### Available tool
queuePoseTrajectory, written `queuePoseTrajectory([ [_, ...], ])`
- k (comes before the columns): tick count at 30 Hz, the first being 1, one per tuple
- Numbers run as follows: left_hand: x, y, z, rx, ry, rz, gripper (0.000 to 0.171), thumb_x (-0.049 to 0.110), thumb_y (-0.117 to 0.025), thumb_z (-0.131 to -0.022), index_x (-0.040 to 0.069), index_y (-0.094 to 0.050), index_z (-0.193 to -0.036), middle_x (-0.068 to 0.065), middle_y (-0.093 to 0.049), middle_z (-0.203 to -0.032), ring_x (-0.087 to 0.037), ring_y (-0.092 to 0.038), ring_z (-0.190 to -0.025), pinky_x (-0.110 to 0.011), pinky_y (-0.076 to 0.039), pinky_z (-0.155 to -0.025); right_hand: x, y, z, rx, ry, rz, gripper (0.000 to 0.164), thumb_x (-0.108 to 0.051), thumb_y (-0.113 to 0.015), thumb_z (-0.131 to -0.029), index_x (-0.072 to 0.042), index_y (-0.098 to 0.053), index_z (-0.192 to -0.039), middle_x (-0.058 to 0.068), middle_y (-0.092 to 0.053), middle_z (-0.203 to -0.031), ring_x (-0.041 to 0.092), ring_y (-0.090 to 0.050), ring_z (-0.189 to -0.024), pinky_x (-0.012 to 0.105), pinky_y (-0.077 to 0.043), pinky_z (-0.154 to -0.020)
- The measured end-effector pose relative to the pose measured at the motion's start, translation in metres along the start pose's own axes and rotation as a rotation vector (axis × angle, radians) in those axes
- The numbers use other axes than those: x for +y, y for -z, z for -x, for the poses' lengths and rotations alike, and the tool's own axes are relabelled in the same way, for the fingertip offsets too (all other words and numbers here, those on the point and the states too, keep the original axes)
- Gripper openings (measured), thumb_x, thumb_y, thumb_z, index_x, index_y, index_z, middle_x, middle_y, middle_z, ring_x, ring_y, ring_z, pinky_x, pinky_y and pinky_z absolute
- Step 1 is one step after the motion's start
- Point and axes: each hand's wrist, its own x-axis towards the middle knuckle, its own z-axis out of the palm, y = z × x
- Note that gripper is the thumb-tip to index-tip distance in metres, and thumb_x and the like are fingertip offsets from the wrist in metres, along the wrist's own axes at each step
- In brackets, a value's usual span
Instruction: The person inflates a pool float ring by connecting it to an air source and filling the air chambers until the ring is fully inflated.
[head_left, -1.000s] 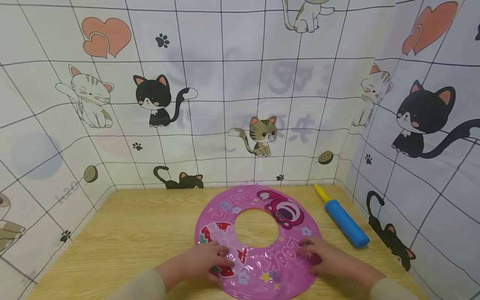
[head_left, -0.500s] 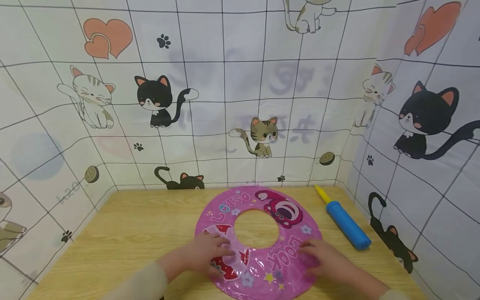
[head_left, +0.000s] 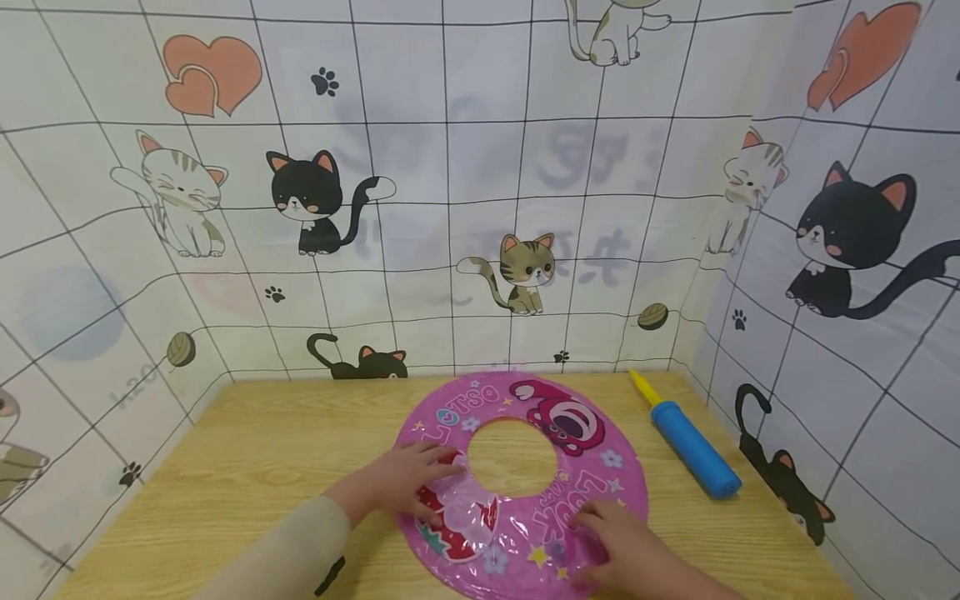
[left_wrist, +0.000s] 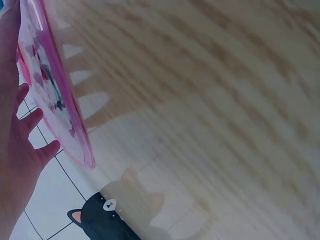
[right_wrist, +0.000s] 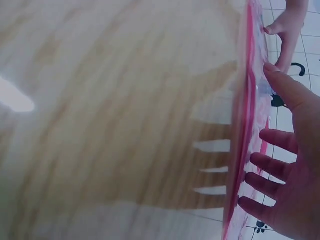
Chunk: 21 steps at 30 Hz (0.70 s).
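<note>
A flat pink swim ring (head_left: 517,400), printed with a bear, strawberries and "LOTSO" lettering, lies on the wooden table. My left hand (head_left: 408,479) rests on the ring's left side over the strawberry print, fingers spread. On its lower right part lies my right hand (head_left: 615,546), fingers apart and pointing inward. In the left wrist view the left hand (left_wrist: 20,130) is at the ring's edge (left_wrist: 60,100). The right wrist view shows the right hand's spread fingers (right_wrist: 267,162) against the ring's surface (right_wrist: 247,110).
A blue hand pump (head_left: 693,446) with a yellow nozzle lies to the right of the ring. White grid-patterned cloth (head_left: 405,225) with cartoon cats surrounds the wooden table (head_left: 277,450) at the back and sides.
My left hand has moved up along the ring's left side. My right hand has slid down and inward on the ring's lower right. The ring has barely shifted.
</note>
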Motion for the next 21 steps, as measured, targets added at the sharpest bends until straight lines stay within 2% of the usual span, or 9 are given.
queuePoseTrajectory([
  [6, 0.0, -0.007, 0.0, -0.004, -0.03, -0.032, 0.088, 0.076, -0.056, -0.076, 0.038, -0.031, -0.151, 0.0, -0.029, -0.157, -0.034, -0.026, -0.142, -0.058, -0.023, -0.111, -0.003, -0.008, -0.004, 0.025, -0.014, 0.078, 0.079, -0.068, -0.077, -0.065, -0.016, -0.065, -0.123, -0.001, -0.051, -0.118, 0.026, -0.048, -0.107, 0.058, -0.045, -0.092],
  [9, 0.001, -0.011, 0.003, 0.003, -0.028, -0.041, 0.087, 0.076, -0.056, -0.077, 0.039, -0.031, -0.151, 0.0, -0.029, -0.157, -0.034, -0.027, -0.141, -0.057, -0.024, -0.11, -0.003, -0.008, -0.005, 0.019, -0.017, 0.082, 0.079, -0.067, -0.078, -0.064, -0.017, -0.064, -0.123, 0.0, -0.05, -0.119, 0.027, -0.047, -0.109, 0.059, -0.044, -0.093],
  [17, 0.009, -0.007, 0.017, 0.006, -0.014, -0.047, 0.087, 0.078, -0.057, -0.074, 0.041, -0.035, -0.149, -0.002, -0.032, -0.155, -0.038, -0.032, -0.138, -0.056, -0.03, -0.108, 0.003, -0.002, -0.01, 0.011, 0.052, 0.106, 0.078, -0.063, -0.08, -0.064, -0.02, -0.063, -0.127, 0.002, -0.05, -0.127, 0.03, -0.045, -0.118, 0.059, -0.04, -0.098],
  [21, 0.009, -0.012, 0.027, -0.001, 0.0, -0.044, 0.085, 0.078, -0.056, -0.075, 0.043, -0.034, -0.149, -0.001, -0.031, -0.155, -0.039, -0.033, -0.137, -0.059, -0.029, -0.108, 0.007, -0.001, -0.016, -0.012, 0.058, 0.073, 0.075, -0.06, -0.082, -0.064, -0.026, -0.063, -0.128, -0.001, -0.048, -0.13, 0.03, -0.043, -0.122, 0.06, -0.039, -0.099],
])
